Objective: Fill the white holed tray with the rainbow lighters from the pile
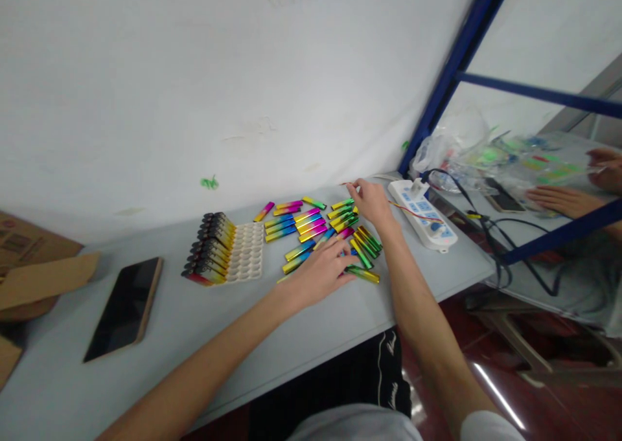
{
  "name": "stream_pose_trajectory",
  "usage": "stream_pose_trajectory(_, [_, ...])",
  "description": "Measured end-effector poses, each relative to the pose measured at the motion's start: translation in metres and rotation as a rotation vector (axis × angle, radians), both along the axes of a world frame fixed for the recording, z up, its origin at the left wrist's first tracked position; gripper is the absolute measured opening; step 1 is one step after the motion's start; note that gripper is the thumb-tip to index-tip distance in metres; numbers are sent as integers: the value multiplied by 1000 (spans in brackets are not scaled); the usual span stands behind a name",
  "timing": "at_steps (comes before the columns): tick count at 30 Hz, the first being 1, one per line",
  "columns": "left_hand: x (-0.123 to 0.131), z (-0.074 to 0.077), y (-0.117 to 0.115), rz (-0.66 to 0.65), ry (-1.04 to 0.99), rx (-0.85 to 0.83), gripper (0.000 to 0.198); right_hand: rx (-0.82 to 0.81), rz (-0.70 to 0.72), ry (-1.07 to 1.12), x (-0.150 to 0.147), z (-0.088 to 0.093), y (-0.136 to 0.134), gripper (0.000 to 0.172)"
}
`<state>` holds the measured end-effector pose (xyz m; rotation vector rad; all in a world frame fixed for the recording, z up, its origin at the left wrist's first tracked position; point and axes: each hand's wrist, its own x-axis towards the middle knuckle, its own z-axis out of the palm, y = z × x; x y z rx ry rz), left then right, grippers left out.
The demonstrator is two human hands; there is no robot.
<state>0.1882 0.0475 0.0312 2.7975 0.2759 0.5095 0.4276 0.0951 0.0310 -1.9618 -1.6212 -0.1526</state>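
Note:
My left hand (324, 269) lies over loose shiny tubes (311, 224) coloured in gradients of yellow, green, blue and magenta. Its fingers are apart, and the fingertips reach a green-yellow tube (365, 274) at the pile's near edge. Just beyond the right part of the pile, my right hand (372, 201) has its fingers closed on a thin red-and-yellow wire (413, 213). One end of this wire pokes out past the fingertips; the other runs right across a power strip. Left of the pile, a white tray (249, 250) with round holes holds rows of upright, black-topped tubes (211, 250).
A phone (125, 308) and an open cardboard box (43, 266) are at left. The white power strip (422, 215) stands at right, beside a blue metal frame (444, 72). Beyond it, another person's hands (566, 198) are over a table with plastic bags (457, 156).

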Motion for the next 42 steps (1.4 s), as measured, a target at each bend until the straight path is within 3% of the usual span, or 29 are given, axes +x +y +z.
stream_pose_trajectory(4, [10, -1, -3, -1, 73, 34, 20, 29, -13, -11, -1, 3, -2, 36])
stream_pose_trajectory(7, [10, -3, 0, 17, 33, -55, 19, 20, -14, -4, -3, 6, -3, 33])
stream_pose_trajectory(11, [-7, 11, 9, 79, -124, -360, 17, 28, -19, 0, -2, 8, -4, 34])
stream_pose_trajectory(15, [-38, 27, 18, 234, -299, -748, 24, 45, 16, -6, -6, 5, -4, 36])
stream_pose_trajectory(21, [-80, 20, 30, 405, -586, -1222, 32, -29, 129, -13, -26, 1, 1, 32])
stream_pose_trajectory(25, [-93, 13, 28, 378, -796, -1337, 33, -60, 186, -37, -37, -1, 1, 32])
stream_pose_trajectory(36, [-108, 12, 27, 411, -777, -1450, 42, -86, 255, -80, -52, -1, -2, 33])
stream_pose_trajectory(42, [-112, 11, 28, 407, -772, -1598, 60, -116, 382, -72, -84, 4, -10, 33])
